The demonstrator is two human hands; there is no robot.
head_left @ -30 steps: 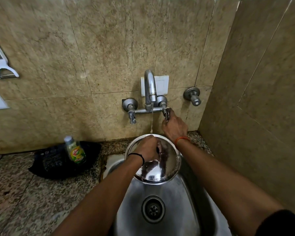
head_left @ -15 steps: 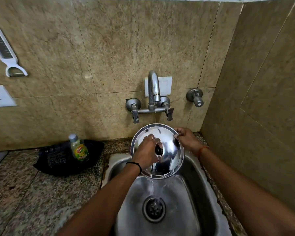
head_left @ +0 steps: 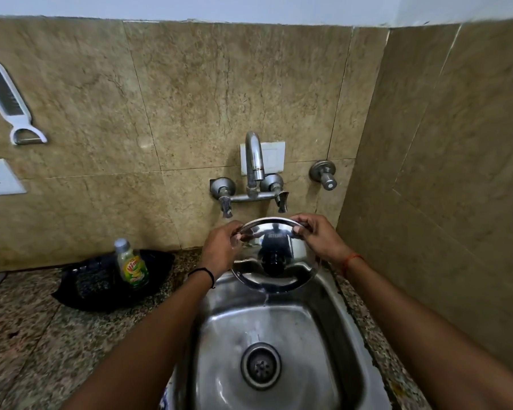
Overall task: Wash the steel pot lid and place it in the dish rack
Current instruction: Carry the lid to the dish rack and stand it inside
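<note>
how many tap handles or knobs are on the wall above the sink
3: the lever handle left of the steel spout, the lever handle right of the steel spout, and a separate round steel knob further right. None seems hidden.

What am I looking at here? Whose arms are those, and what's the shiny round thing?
The camera sits on a person's head, looking down, so the arms are theirs. The left hand and right hand grip the rim of a steel pot lid, tilted over the sink. Water drips off its lower edge. Above is the tap. On the speckled counter to the left, a dish soap bottle stands on a black tray.
</note>
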